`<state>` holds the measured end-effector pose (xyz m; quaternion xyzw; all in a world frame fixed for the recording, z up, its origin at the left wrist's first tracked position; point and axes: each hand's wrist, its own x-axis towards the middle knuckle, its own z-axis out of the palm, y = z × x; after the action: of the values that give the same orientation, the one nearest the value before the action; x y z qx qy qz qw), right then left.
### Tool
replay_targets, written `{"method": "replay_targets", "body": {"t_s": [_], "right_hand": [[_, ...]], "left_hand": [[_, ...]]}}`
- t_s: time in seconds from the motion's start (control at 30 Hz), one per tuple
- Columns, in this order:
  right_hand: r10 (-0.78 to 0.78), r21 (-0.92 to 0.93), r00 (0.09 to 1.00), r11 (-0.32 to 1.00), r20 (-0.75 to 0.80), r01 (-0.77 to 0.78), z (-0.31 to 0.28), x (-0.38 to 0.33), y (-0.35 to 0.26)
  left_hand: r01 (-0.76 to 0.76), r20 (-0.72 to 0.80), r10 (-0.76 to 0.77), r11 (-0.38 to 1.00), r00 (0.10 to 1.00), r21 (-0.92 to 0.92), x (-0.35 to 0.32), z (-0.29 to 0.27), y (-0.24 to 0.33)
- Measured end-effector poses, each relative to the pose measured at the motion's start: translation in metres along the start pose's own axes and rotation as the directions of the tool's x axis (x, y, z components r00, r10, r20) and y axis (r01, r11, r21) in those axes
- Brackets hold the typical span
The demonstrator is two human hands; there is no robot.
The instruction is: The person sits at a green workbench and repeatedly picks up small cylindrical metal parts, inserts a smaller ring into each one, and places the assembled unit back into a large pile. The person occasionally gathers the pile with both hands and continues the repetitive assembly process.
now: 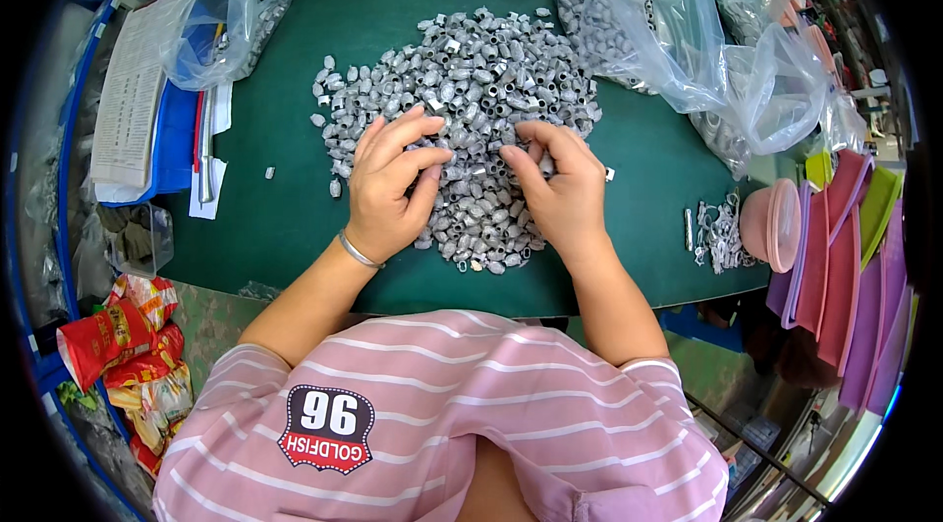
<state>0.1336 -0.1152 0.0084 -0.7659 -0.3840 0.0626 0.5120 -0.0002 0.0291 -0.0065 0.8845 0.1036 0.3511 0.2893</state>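
A heap of small grey metal pieces [481,80], hollow and bead-like with open ends, spreads over the green table [285,227]. My left hand [388,190] rests at the heap's left side, its fingers curved and apart over the pieces. Opposite it, my right hand [568,190] lies at the right side with thumb and fingers parted. Both hands touch the pile, and no piece shows held in either. Between them, more pieces [486,218] reach toward the table's near edge. Some fingertips are partly lost among the grey pieces.
Clear plastic bags of grey pieces [604,21] stand at the back right. Beside a pink bowl [771,225] lie small silvery parts [720,232]. Printed sheets [128,100], a blue tray [175,144] and a pen-like metal tool [206,149] are at the left.
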Motion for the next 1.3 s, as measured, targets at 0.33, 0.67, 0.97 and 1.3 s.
{"method": "replay_targets", "body": {"t_s": [0.33,0.67,0.97,1.3], "right_hand": [[-0.165,0.118,0.984,0.978,-0.072,0.173,0.002,-0.004,-0.005],[0.269,0.823,0.778,-0.206,0.568,-0.530,-0.010,-0.013,-0.013],[0.150,0.682,0.711,-0.469,0.687,-0.561,-0.008,-0.016,0.000],[0.204,0.227,0.979,0.954,-0.012,-0.196,-0.011,0.012,0.010]], "left_hand": [[-0.006,0.001,0.006,1.000,1.000,0.011,0.000,0.001,-0.001],[-0.008,0.007,0.008,1.000,1.000,0.020,0.001,0.001,0.000],[-0.005,0.008,0.005,1.000,1.000,0.030,-0.001,0.001,-0.001],[-0.016,0.005,0.016,0.999,1.000,0.028,0.000,0.000,-0.001]]}}
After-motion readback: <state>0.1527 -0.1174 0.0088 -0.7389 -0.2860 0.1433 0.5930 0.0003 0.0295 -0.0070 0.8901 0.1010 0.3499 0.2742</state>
